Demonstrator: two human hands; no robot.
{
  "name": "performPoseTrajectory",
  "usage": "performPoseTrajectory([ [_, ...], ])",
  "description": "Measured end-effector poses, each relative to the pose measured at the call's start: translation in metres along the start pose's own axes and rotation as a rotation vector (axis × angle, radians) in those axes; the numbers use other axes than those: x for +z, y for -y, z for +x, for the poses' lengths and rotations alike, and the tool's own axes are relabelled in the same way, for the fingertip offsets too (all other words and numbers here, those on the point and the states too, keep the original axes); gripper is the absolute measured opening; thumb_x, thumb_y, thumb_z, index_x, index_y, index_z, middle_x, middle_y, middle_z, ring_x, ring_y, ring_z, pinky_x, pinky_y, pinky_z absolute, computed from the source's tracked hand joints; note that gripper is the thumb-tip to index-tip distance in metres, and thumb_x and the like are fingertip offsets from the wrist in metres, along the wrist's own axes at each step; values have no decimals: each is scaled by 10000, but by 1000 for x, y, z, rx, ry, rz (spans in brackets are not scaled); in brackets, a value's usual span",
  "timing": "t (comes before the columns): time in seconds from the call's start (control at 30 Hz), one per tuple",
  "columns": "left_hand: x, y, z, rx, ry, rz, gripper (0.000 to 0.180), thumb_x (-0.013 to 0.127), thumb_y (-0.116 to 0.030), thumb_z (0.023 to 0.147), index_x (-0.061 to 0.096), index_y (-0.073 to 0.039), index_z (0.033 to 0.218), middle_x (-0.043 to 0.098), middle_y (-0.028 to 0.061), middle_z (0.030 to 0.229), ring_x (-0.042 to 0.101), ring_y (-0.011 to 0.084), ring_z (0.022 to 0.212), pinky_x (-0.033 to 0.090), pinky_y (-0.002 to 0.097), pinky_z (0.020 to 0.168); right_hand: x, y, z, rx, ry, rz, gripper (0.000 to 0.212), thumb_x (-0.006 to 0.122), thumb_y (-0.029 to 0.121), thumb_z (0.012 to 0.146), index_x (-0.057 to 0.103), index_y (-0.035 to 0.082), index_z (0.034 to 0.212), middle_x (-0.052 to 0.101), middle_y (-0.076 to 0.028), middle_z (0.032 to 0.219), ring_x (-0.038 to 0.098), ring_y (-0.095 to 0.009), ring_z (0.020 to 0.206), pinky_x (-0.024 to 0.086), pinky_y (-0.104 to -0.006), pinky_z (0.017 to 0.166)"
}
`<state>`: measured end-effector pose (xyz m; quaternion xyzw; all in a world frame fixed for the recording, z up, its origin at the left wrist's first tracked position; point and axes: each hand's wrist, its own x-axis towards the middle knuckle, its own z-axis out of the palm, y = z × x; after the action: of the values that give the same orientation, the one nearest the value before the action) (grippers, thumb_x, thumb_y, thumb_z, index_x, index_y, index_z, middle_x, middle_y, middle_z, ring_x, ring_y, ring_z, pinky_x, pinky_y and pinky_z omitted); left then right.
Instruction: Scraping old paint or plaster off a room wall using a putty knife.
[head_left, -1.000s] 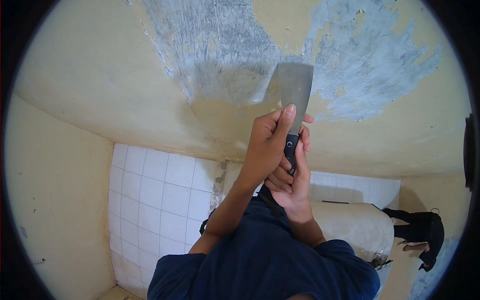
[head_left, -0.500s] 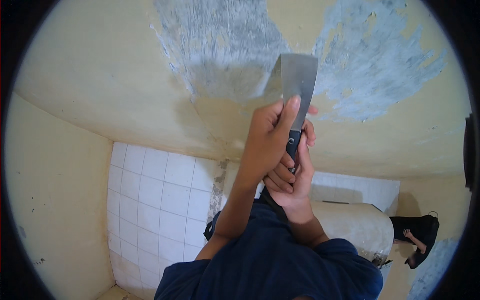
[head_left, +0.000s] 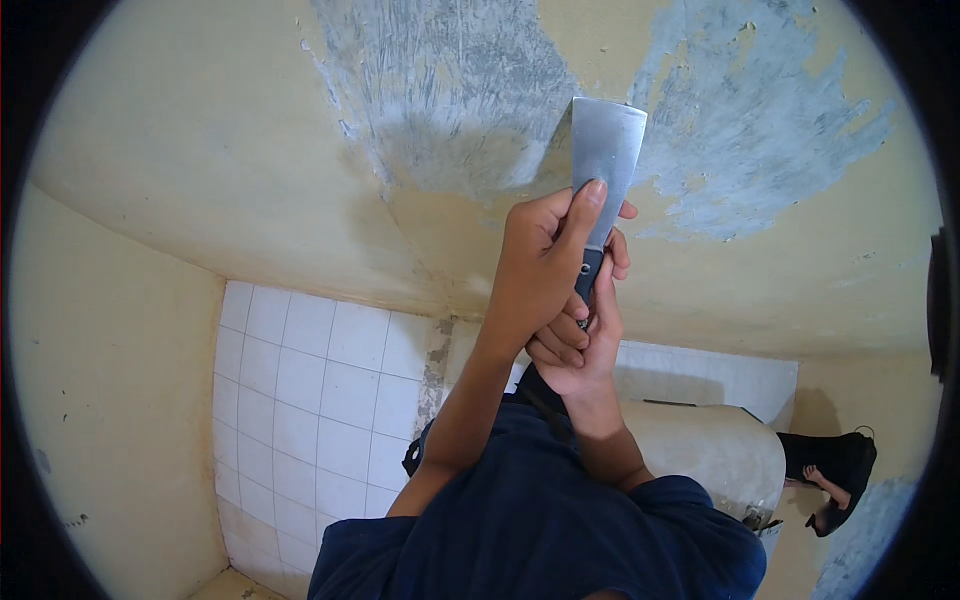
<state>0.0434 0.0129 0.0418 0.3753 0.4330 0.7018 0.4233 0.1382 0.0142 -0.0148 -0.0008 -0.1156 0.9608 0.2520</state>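
We hold a scraper (head_left: pixel 609 145) in front of a yellowish wall (head_left: pixel 440 235), its long axis running away from our chest and tipped slightly right, the broad blade edge farthest from us and the black handle nearest. Our left hand (head_left: pixel 540 260) pinches the blade, thumb flat on its face; our right hand (head_left: pixel 592 350) curls around the handle. Grey patches (head_left: pixel 460 75) show beyond it, white tiles (head_left: pixel 305 370) at left, a person in black (head_left: pixel 830 460) at right.
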Motion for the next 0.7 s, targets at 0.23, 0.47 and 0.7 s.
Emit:
performPoseTrajectory([
  [0.23,8,7,8,-38,-38,51,412,422,-313,974,623,34,881,581,69,579,502,68,494,393,194,461,-6,14,4,15,-20,-35,514,277,575,934,384,149,664,276,70,405,255,-59,271,188,-186,294],
  [0.47,22,3,-10,-95,-18,-11,356,440,-263,969,620,31,879,560,49,567,485,61,496,382,210,454,-5,12,-27,-31,-61,-97,499,311,575,926,379,150,675,280,75,425,255,-40,286,174,-177,314],
  [0.7,43,24,-22,-9,-29,-171,358,434,-273,974,604,23,865,557,44,566,466,49,484,366,196,447,7,30,-58,-13,-259,-320,478,335,550,933,388,158,663,300,85,427,236,-35,269,182,-155,298],
])
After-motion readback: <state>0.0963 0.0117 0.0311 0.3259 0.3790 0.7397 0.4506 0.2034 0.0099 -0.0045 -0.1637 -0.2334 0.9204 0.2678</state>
